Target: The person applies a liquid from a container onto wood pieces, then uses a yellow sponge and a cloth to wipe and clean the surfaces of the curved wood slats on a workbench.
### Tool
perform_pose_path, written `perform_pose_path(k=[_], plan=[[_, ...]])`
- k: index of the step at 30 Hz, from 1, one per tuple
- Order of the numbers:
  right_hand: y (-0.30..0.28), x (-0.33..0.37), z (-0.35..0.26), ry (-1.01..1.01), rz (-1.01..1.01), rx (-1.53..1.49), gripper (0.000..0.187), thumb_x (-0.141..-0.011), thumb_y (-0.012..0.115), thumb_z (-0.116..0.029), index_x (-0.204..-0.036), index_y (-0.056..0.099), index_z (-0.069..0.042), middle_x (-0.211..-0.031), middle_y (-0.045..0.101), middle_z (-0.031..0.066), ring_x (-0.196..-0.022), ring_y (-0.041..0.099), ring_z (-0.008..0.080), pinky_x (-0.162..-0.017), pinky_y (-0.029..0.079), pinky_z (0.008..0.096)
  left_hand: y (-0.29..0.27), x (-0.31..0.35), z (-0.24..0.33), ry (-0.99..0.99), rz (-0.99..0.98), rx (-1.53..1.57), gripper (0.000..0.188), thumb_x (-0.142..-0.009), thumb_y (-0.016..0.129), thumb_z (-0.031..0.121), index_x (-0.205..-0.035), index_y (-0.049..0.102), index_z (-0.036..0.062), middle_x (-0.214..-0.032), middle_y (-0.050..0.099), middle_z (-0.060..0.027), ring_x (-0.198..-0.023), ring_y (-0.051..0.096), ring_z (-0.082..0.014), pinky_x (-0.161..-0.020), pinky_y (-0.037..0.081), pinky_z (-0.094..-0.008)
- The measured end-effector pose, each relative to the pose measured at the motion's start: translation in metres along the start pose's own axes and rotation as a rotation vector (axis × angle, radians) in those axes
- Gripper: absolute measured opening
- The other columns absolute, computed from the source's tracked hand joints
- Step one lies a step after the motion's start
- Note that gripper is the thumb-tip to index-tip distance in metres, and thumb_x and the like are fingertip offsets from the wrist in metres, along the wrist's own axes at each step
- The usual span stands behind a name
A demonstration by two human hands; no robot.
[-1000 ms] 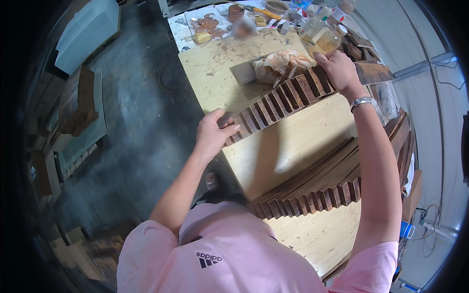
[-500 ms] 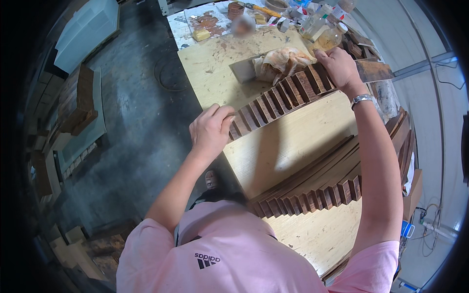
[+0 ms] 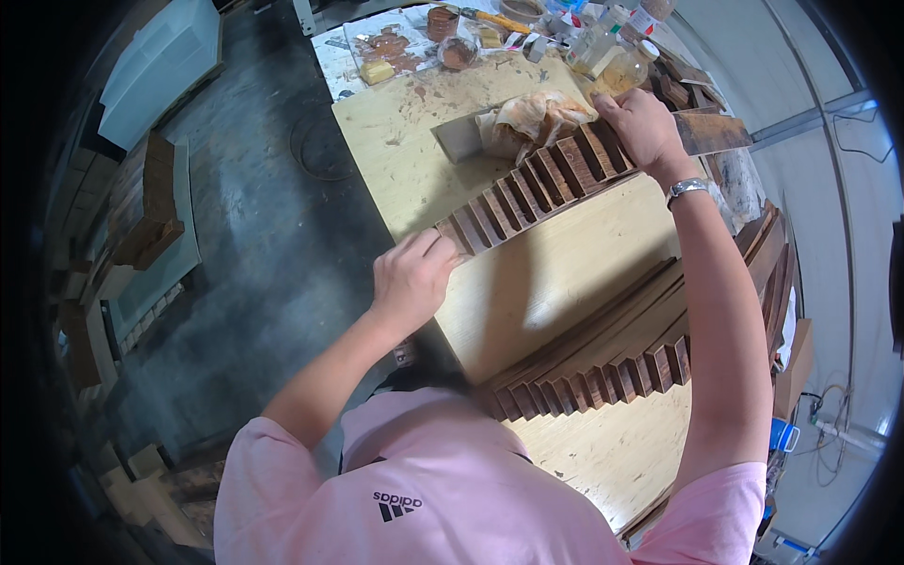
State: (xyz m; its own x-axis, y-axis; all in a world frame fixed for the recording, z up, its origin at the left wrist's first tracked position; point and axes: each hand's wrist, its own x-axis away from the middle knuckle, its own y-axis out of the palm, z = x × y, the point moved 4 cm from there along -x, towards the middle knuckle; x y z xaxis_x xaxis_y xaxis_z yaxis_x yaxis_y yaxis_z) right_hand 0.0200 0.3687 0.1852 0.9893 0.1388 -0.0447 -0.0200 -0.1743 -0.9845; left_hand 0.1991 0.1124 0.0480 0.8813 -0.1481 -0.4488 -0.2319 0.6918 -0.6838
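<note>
Workshop setting: pale plywood counter over grey concrete floor. Row of dark wood blocks runs diagonally across the counter. Left hand at the row's near-left end, fingers curled against the end blocks, forearm bent inward. Right hand at the far-right end, arm extended, fingers pressed down on the last blocks; wristwatch on that wrist. Crumpled stained rag just beyond the row. Clear bottles farther beyond it, contents amber; labels unreadable. Second row of blocks nearer the person.
</note>
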Motion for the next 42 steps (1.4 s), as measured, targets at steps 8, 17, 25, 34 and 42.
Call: perform_pose_path(k=[8,17,25,34,42], plan=[[-0.003,-0.001,-0.001,0.021,-0.037,-0.002,0.058,-0.091,0.05,-0.049,-0.075,0.068,0.004,-0.082,0.066,0.0295,-0.085,0.065,0.0464,-0.085,0.051,0.0486,0.017,-0.023,-0.017,-0.627,-0.123,0.199,0.036,-0.078,0.085,0.033,-0.085,0.061,0.0072,-0.079,0.069,-0.0074,-0.073,0.067,-0.0261,-0.067,0.051,-0.0396],[-0.004,-0.002,-0.001,0.024,-0.02,0.03,0.06,-0.092,0.05,-0.049,-0.075,0.068,0.006,-0.082,0.067,0.0299,-0.085,0.065,0.0464,-0.086,0.051,0.0498,0.034,-0.015,-0.043,-0.718,-0.16,0.586,0.032,-0.076,0.087,0.024,-0.081,0.061,0.0057,-0.071,0.055,0.003,-0.068,0.052,-0.0098,-0.062,0.043,-0.0286],[0.001,-0.003,0.002,-0.005,-0.034,0.007,0.068,-0.095,0.049,-0.057,-0.074,0.07,0.004,-0.08,0.067,0.0285,-0.083,0.066,0.0465,-0.083,0.053,0.0493,0.013,-0.023,-0.013,-0.643,-0.109,0.266,0.03,-0.079,0.086,0.02,-0.088,0.062,0.004,-0.069,0.049,0.0007,-0.068,0.05,-0.0078,-0.064,0.044,-0.0282],[-0.078,0.044,0.09,0.052,0.214,-0.366,0.064,-0.099,0.053,-0.057,-0.108,0.072,0.004,-0.081,0.07,0.0152,-0.078,0.063,0.0191,-0.079,0.051,0.0365,0.001,0.011,-0.038,-0.58,0.01,0.554,0.029,-0.104,0.059,0.026,-0.104,0.068,-0.002,-0.084,0.061,-0.003,-0.076,0.052,-0.0116,-0.072,0.045,-0.0287],[-0.059,0.207,0.149,-0.048,0.119,-0.147,0.043,-0.097,0.063,-0.042,-0.099,0.077,-0.001,-0.092,0.071,0.0167,-0.099,0.065,0.0324,-0.097,0.048,0.0418,0.013,0.014,0.053,-0.36,-0.327,0.76,0.022,-0.101,0.058,0.013,-0.109,0.072,-0.0015,-0.088,0.055,0.0014,-0.086,0.048,-0.0083,-0.08,0.038,-0.0246]])
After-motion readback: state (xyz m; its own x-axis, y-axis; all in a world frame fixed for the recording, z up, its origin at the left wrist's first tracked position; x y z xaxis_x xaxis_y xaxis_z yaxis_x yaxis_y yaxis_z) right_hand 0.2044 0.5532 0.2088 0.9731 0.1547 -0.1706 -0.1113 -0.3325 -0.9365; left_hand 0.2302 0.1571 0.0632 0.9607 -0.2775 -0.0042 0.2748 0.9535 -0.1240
